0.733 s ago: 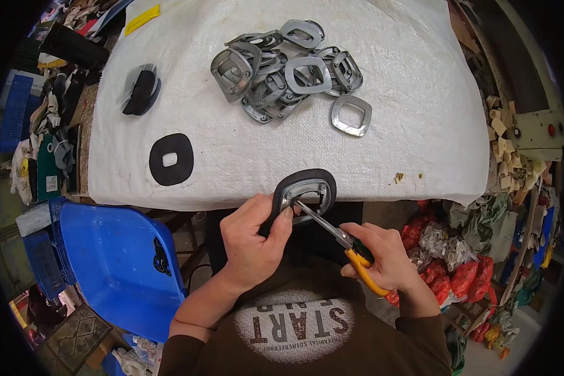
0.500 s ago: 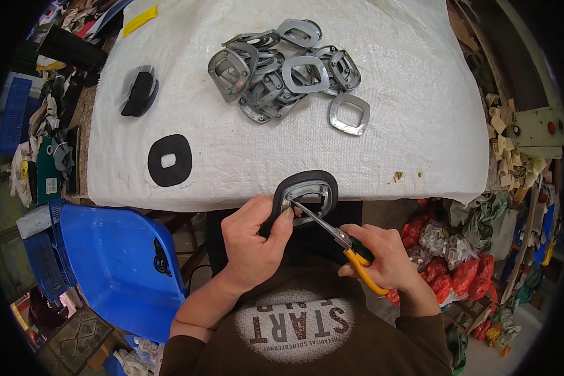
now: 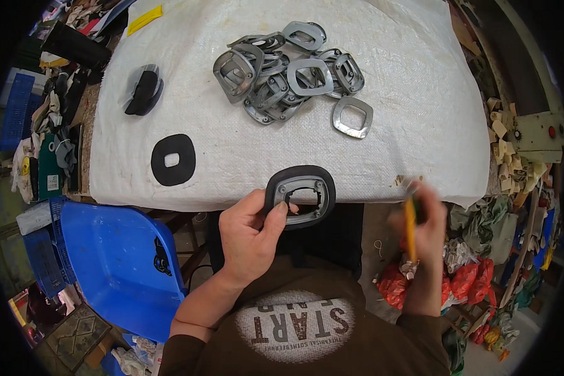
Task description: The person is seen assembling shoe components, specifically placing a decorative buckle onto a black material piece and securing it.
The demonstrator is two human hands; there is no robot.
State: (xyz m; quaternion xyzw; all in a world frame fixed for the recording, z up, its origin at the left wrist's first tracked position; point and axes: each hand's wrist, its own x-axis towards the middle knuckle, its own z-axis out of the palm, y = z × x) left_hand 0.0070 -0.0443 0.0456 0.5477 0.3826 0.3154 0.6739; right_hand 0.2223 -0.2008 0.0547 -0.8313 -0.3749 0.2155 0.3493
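Note:
My left hand [image 3: 252,235] grips a grey metal frame [image 3: 304,216] backed by a black pad [image 3: 299,172], with the thumb on the frame's left side. The pad's border sticks out all around the metal. My right hand [image 3: 425,219], smeared by motion, is off to the right near the table's front edge, closed on yellow-handled scissors [image 3: 411,232]. Their blades are blurred over the white sheet. A flat black pad [image 3: 188,160] with a small square hole lies on the sheet to the left.
Grey metal frames [image 3: 310,76] lie heaped at the far middle, with one loose frame [image 3: 352,117] beside them. Stacked black pads [image 3: 145,93] rest at the far left. A blue tub [image 3: 116,263] stands left of me; red plastic bags [image 3: 464,282] lie at the right.
My right hand has swung the scissors away from the frame, to the right and up over the table edge. My left hand has shifted slightly left with the frame and pad.

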